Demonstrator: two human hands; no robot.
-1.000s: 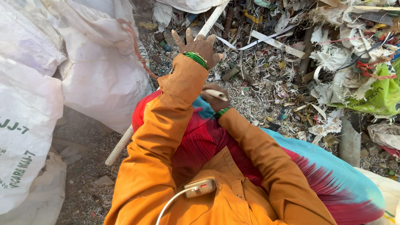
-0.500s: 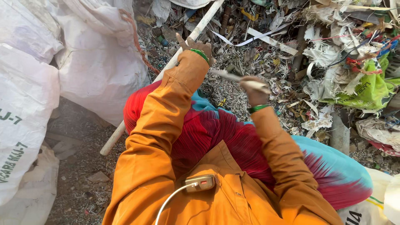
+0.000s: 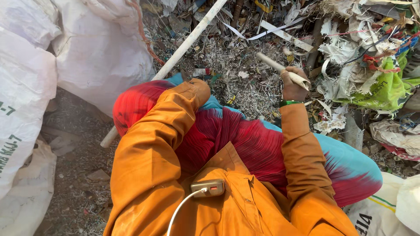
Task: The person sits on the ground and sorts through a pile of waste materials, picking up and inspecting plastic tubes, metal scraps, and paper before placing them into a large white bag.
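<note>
Right hand (image 3: 294, 87) closed around pale stick (image 3: 282, 70), left hand hidden behind orange sleeve (image 3: 175, 113), grip perhaps unknowable

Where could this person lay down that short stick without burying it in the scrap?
The right hand holds the pale stick. The barest ground is the grey dirt strip between the white sacks and the orange sleeve. Ahead and right, the scrap heap is crowded. The left hand is hidden.
</note>
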